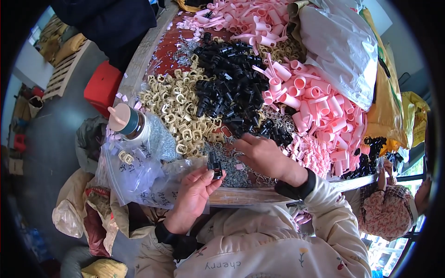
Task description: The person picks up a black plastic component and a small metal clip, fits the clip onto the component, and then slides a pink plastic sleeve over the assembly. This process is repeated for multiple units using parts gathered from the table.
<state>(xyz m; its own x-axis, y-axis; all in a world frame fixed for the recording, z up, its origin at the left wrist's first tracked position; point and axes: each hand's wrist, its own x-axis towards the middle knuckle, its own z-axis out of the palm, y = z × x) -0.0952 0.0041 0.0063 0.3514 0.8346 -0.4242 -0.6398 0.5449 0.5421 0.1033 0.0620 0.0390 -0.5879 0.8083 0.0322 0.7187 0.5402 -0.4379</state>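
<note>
My left hand (197, 192) pinches a small black plastic fitting (214, 166) upright between thumb and fingers, just over the table's near edge. To its right, my right hand (263, 155) reaches over the small parts with its fingers bent together and pointing left. What its fingertips hold, if anything, cannot be made out. Thin metal wire clips (226, 131) lie just beyond those fingertips. Beneath and between the hands spreads a heap of tiny grey metal pieces (234, 171). A large pile of black plastic fittings (227, 88) rises beyond, beside a pile of cream square plastic rings (181, 111).
Pink plastic tubes (320, 102) are heaped at the right and far side. A bottle (127, 121) with a pink lid and clear plastic bags (134, 171) sit at the left. A white sack (338, 46) lies back right. Another person (387, 208) works at the far right.
</note>
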